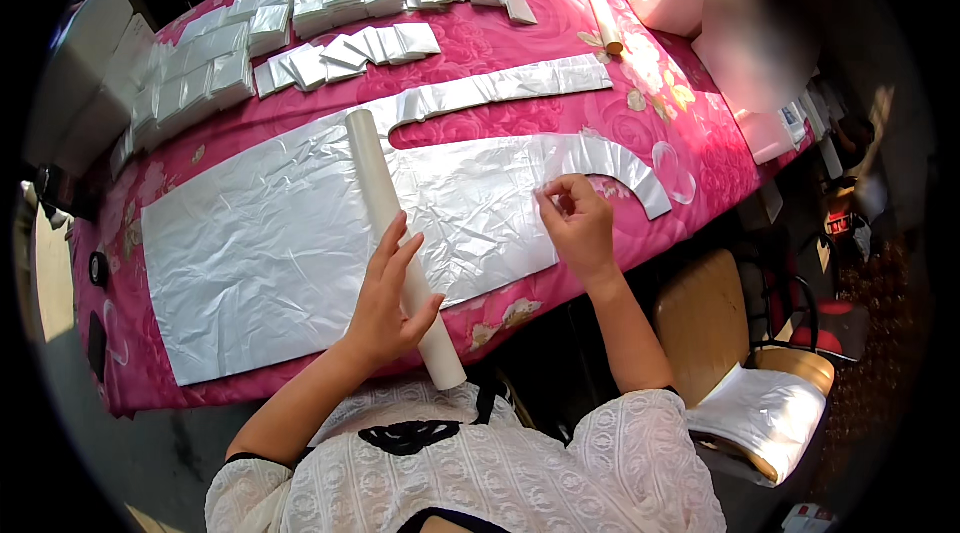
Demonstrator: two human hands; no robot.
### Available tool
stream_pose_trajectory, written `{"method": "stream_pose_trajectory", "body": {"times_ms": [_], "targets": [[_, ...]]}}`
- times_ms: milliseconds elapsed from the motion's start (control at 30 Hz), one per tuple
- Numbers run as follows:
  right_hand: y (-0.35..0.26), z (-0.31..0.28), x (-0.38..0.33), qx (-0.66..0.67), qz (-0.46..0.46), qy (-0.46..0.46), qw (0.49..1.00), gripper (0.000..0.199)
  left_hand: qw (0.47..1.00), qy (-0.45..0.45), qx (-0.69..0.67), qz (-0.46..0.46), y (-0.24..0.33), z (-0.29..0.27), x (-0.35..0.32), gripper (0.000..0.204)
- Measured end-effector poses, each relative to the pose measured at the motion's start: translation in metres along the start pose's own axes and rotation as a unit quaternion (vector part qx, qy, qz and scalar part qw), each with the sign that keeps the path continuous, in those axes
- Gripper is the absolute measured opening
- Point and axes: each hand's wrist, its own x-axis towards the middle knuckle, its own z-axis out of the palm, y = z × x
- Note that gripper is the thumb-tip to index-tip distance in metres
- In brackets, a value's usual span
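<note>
My left hand (385,298) rested flat on a cream cardboard tube (400,243), fingers loosely curved around it, pinning it across the silver foil sheet (260,243) near the counter's (690,123) near edge. My right hand (578,223) pinched the foil's cut edge between its fingertips toward the counter's right side. A long foil strip (510,85) lay beyond, and stacks of folded foil squares (330,3) lined the far edge.

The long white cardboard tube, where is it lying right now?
In the head view, the long white cardboard tube lies across the silver foil sheet on the pink floral tablecloth, under the left hand.
</note>
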Motion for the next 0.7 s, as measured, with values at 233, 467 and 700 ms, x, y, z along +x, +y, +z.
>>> {"method": "stream_pose_trajectory", "body": {"times_ms": [233,467,700], "targets": [[-0.097,0.085,-0.072,0.137,-0.293,-0.262,0.909,0.025,0.811,-0.08,-0.417,-0.403,-0.022,-0.049,-0.008,0.022],[-0.098,0.057,-0.102,-0.121,-0.134,-0.193,0.965,0.04,0.835,0.045,-0.268,-0.479,-0.083,-0.198,-0.085,0.012],[-0.078,0.059,-0.12,-0.111,0.113,-0.341,0.927,0.047,0.827,0.124,-0.205,-0.509,-0.126,-0.23,-0.112,0.008]]}}
